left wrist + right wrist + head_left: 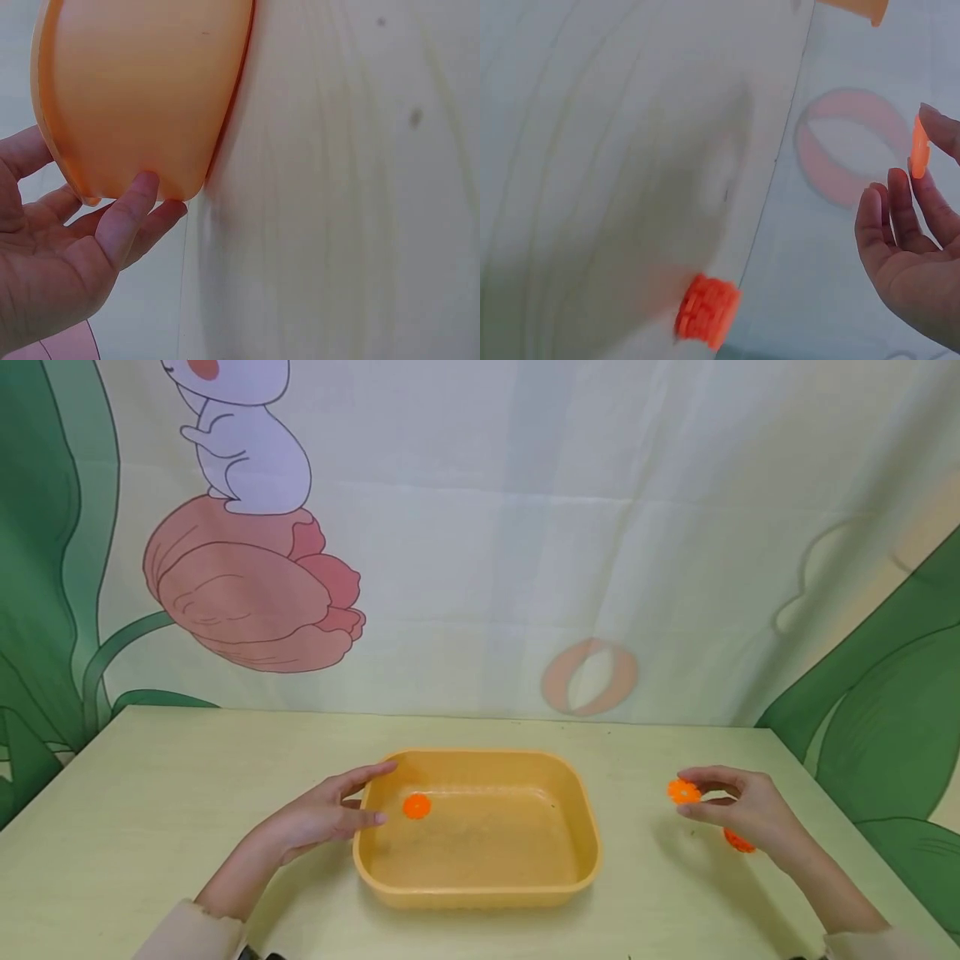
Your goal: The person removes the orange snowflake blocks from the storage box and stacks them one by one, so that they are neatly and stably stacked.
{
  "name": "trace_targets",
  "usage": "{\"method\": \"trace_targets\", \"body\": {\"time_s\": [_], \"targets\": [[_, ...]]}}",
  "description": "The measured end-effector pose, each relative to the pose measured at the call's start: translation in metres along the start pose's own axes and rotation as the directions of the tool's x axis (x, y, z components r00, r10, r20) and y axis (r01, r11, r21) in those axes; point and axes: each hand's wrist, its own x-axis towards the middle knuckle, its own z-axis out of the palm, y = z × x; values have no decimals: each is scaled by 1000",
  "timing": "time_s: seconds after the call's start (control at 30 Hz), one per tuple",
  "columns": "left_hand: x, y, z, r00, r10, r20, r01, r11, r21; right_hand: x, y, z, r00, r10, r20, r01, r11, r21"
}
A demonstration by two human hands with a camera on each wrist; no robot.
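Note:
A yellow plastic basin (pixel 480 891) stands on the table, and one orange flower-shaped disc (pixel 417 807) lies inside it towards the left. My left hand (pixel 330 814) holds the basin's left end, with fingertips over the rim; the left wrist view shows other fingers against the basin's outer wall (pixel 142 90). To the right of the basin, my right hand (pixel 750 810) pinches another orange flower-shaped disc (pixel 683 791) between thumb and finger, above the table. Beneath that hand sits a stack of orange notched discs (pixel 708 310), partly hidden by the hand in the head view.
The pale wooden table (pixel 187 793) reaches back to a hanging cloth (pixel 465 568) printed with a rabbit, a flower and green leaves. The table's right edge runs just beyond the right hand.

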Motion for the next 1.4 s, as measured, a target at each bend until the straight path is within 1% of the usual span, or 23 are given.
{"method": "trace_targets", "body": {"time_s": [0.2,0.33,0.43,0.6,0.7,0.83,0.93,1.07,1.13,1.2,1.4], "targets": [[0,3,1,1000,-9,-7,9,1000,12,-2,16,-10,1000,19,-24,-20,999,-39],[0,3,1,1000,-15,-16,15,1000,18,-5,26,-16,999,29,-30,-29,999,-22],[0,3,1,1000,-13,-18,14,1000,20,-6,34,-20,999,17,-40,-18,1000,-14],[0,2,1,1000,-12,-16,13,1000,11,-7,48,-24,998,6,-56,-10,998,-57],[0,2,1,1000,-20,-17,20,1000,10,-7,55,-26,998,-8,-59,6,999,-47],[0,2,1,999,-26,-21,27,1000,14,-8,61,-29,998,17,-57,-20,998,-51],[0,2,1,1000,-23,-22,23,1000,19,-8,63,-31,996,70,-47,-75,992,-104],[0,2,0,1000,-16,-20,17,1000,21,-7,67,-34,993,111,-37,-116,977,-181],[0,2,0,1000,-14,-17,14,1000,19,-7,70,-36,990,137,-29,-140,970,-197],[0,2,0,1000,-13,-13,13,1000,13,-7,72,-38,987,158,-22,-159,965,-209],[0,2,1,1000,-18,-14,19,1000,15,-8,80,-43,980,199,-6,-197,964,-181]]}}
